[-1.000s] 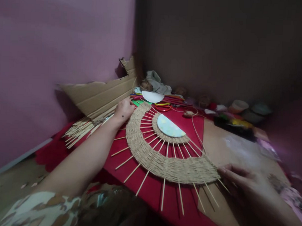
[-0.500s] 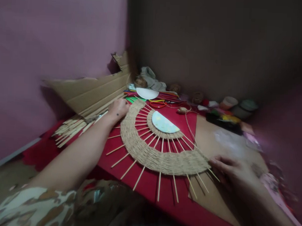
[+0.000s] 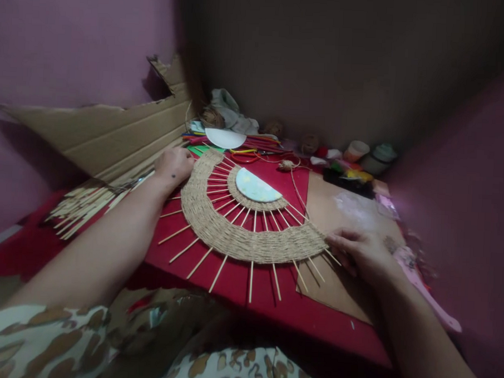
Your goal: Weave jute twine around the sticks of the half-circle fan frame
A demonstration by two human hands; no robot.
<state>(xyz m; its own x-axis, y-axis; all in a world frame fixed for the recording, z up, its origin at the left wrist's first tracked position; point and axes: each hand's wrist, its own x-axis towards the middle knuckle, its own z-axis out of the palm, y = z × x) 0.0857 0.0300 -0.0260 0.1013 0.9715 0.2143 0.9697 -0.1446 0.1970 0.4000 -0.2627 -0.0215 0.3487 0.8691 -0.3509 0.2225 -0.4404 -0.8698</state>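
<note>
A half-round woven fan (image 3: pixel 253 246) of tan twine on thin wooden sticks lies over the table, its sticks poking out past the band. A pale blue patterned half-disc (image 3: pixel 257 186) forms its centre. My left hand (image 3: pixel 175 166) is closed at the fan's far left edge; its fingertips are partly hidden. At the right end of the band, my right hand (image 3: pixel 360 252) pinches the corner between thumb and fingers. A strand of twine (image 3: pixel 298 196) runs from a small twine bundle (image 3: pixel 285 165) to that end.
Loose sticks (image 3: pixel 78 206) lie at left before a propped cardboard sheet (image 3: pixel 112 133). Red-handled scissors (image 3: pixel 245 157), a white half-disc (image 3: pixel 224 138) and twine balls (image 3: pixel 213 118) sit at the back. Flat cardboard (image 3: pixel 351 215) covers the red cloth (image 3: pixel 239 283) at right.
The view has shifted, so the fan and both hands appear farther left and higher. Both hands keep their places at the two ends of the fan.
</note>
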